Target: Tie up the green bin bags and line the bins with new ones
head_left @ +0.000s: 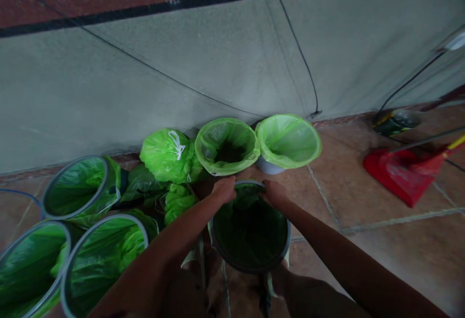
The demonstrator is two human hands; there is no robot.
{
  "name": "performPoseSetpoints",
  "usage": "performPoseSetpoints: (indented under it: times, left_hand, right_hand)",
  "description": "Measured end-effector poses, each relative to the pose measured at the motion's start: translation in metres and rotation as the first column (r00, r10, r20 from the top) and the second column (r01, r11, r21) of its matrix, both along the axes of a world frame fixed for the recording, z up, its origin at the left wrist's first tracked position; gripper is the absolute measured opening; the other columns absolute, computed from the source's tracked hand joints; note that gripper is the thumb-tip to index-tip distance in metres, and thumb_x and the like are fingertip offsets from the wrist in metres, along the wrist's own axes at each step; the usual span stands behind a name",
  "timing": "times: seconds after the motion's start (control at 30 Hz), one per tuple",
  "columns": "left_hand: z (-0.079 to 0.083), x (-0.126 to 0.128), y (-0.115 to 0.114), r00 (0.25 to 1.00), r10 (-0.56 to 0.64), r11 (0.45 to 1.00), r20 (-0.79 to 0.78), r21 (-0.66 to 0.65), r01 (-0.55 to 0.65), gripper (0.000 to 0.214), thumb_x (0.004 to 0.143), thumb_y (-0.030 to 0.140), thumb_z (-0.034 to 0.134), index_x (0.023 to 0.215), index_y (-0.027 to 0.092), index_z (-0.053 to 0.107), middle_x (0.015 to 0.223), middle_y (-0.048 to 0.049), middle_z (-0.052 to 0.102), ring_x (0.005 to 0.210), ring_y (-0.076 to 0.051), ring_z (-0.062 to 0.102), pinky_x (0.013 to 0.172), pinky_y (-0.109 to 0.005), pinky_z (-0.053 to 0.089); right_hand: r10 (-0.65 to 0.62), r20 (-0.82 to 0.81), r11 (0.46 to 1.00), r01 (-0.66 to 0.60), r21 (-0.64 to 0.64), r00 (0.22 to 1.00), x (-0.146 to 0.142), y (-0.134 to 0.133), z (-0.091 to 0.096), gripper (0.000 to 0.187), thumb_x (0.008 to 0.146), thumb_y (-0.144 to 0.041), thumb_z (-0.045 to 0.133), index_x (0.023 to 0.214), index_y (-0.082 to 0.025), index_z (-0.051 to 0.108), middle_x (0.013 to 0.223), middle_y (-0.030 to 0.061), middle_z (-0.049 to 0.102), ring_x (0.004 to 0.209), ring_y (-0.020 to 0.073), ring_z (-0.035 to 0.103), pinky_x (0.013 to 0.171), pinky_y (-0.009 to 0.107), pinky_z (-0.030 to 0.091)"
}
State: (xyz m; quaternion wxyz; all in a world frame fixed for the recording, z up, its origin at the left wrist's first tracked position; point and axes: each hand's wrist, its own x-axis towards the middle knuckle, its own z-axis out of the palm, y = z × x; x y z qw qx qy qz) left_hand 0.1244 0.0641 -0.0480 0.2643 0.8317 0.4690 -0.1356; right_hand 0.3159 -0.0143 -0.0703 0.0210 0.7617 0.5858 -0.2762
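A round waste bin (251, 269) with a grey rim stands between my legs, and a dark green liner bag (254, 240) covers its inside. On the far left of that rim, my left hand (225, 188) is closed with its fingers around the edge. My right hand (273, 194) grips the same edge at the far right. The bottom of the bin is too dark to make out. Just beyond my hands stand a bin with a pale green liner (203, 153) and a white bin with a brighter liner (308, 146), both against the wall.
Left of these sit a tied green rubbish bag (160, 151) and a crumpled green bag (178, 205). Several grey-rimmed lined bins (106, 175) stand farther left. A red dustpan (403, 175) lies on the tiles at right, near a dark container (394, 123). A cable (160, 71) crosses the wall.
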Motion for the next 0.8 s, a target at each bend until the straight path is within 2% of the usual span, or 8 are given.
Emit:
performPoseSetpoints:
  times: [0.1, 0.2, 0.3, 0.4, 0.5, 0.57, 0.7, 0.8]
  left_hand:
    - [0.009, -0.005, 0.004, 0.996, 0.037, 0.997, 0.082, -0.074, -0.031, 0.068, 0.073, 0.032, 0.07, 0.135, 0.014, 0.047, 0.124, -0.0183, 0.063, 0.114, -0.035, 0.061, 0.096, -0.041, 0.047]
    - [0.018, -0.033, 0.007, 0.972, 0.094, 0.986, 0.217, -0.156, -0.061, 0.091, 0.064, 0.041, 0.078, 0.142, 0.013, 0.04, 0.136, -0.0201, 0.055, 0.121, -0.036, 0.056, 0.102, -0.043, 0.043]
    - [0.02, -0.076, -0.005, 0.945, 0.229, 0.941, 0.235, -0.303, -0.153, 0.083, 0.064, 0.039, 0.077, 0.136, 0.012, 0.045, 0.126, -0.0165, 0.062, 0.113, -0.031, 0.061, 0.096, -0.037, 0.047]
    - [0.014, -0.109, -0.034, 0.932, 0.333, 0.836, 0.14, -0.502, -0.223, 0.051, 0.079, 0.04, 0.062, 0.121, 0.012, 0.055, 0.107, -0.0108, 0.069, 0.092, -0.024, 0.066, 0.079, -0.032, 0.052]
    - [0.012, -0.116, -0.057, 0.935, 0.289, 0.899, 0.205, -0.394, -0.192, 0.03, 0.09, 0.032, 0.046, 0.108, 0.014, 0.061, 0.104, -0.0096, 0.07, 0.095, -0.022, 0.066, 0.085, -0.032, 0.051]
    - [0.014, -0.111, -0.061, 0.921, 0.31, 0.94, 0.237, -0.219, -0.261, 0.033, 0.091, 0.03, 0.046, 0.118, 0.015, 0.058, 0.11, -0.0108, 0.069, 0.103, -0.023, 0.065, 0.092, -0.034, 0.048]
    - [0.016, -0.101, -0.06, 0.894, 0.364, 0.931, 0.26, -0.093, -0.352, 0.056, 0.092, 0.037, 0.049, 0.141, 0.013, 0.04, 0.134, -0.0159, 0.059, 0.12, -0.026, 0.059, 0.103, -0.036, 0.043]
    - [0.009, -0.102, -0.065, 0.92, 0.317, 0.943, 0.231, -0.175, -0.281, 0.055, 0.093, 0.033, 0.046, 0.143, 0.011, 0.037, 0.138, -0.0176, 0.055, 0.121, -0.025, 0.059, 0.105, -0.036, 0.042]
  right_hand:
    - [0.013, -0.006, 1.0, -0.013, 0.002, 1.0, 0.003, -0.002, 0.006, 0.035, 0.082, -0.033, 0.066, 0.11, -0.011, 0.065, 0.102, 0.0176, 0.071, 0.098, 0.0313, 0.066, 0.08, 0.036, 0.048]
    - [-0.037, -0.165, 0.997, 0.047, 0.058, 0.986, 0.016, -0.012, 0.015, 0.036, 0.083, -0.035, 0.065, 0.112, -0.013, 0.066, 0.103, 0.0129, 0.072, 0.095, 0.0251, 0.066, 0.078, 0.031, 0.048]
    - [-0.103, -0.255, 0.992, 0.118, 0.042, 0.962, 0.028, -0.032, 0.02, 0.033, 0.091, -0.038, 0.053, 0.102, -0.012, 0.069, 0.093, 0.0114, 0.072, 0.085, 0.022, 0.066, 0.071, 0.028, 0.046]
    - [-0.201, -0.218, 0.98, 0.194, -0.054, 0.955, 0.026, -0.065, 0.019, 0.043, 0.097, -0.041, 0.039, 0.088, -0.009, 0.068, 0.085, 0.0142, 0.071, 0.081, 0.0224, 0.066, 0.066, 0.028, 0.045]
    - [-0.369, -0.331, 0.918, 0.284, -0.277, 0.869, 0.018, -0.102, 0.017, 0.045, 0.097, -0.045, 0.038, 0.097, -0.009, 0.065, 0.089, 0.0145, 0.072, 0.078, 0.0211, 0.068, 0.063, 0.028, 0.046]
    - [-0.434, -0.379, 0.877, 0.287, -0.384, 0.817, 0.014, -0.12, 0.019, 0.047, 0.093, -0.048, 0.046, 0.115, -0.008, 0.06, 0.098, 0.0152, 0.072, 0.075, 0.0206, 0.069, 0.063, 0.028, 0.049]
    - [-0.307, -0.295, 0.952, 0.29, -0.099, 0.905, 0.01, -0.116, 0.023, 0.066, 0.088, -0.044, 0.057, 0.143, -0.011, 0.038, 0.122, 0.0197, 0.065, 0.089, 0.0226, 0.069, 0.08, 0.032, 0.051]
    - [-0.145, -0.248, 0.988, 0.154, 0.019, 0.958, -0.001, -0.097, 0.017, 0.052, 0.096, -0.031, 0.044, 0.143, -0.011, 0.038, 0.12, 0.0189, 0.066, 0.101, 0.0244, 0.067, 0.087, 0.032, 0.048]
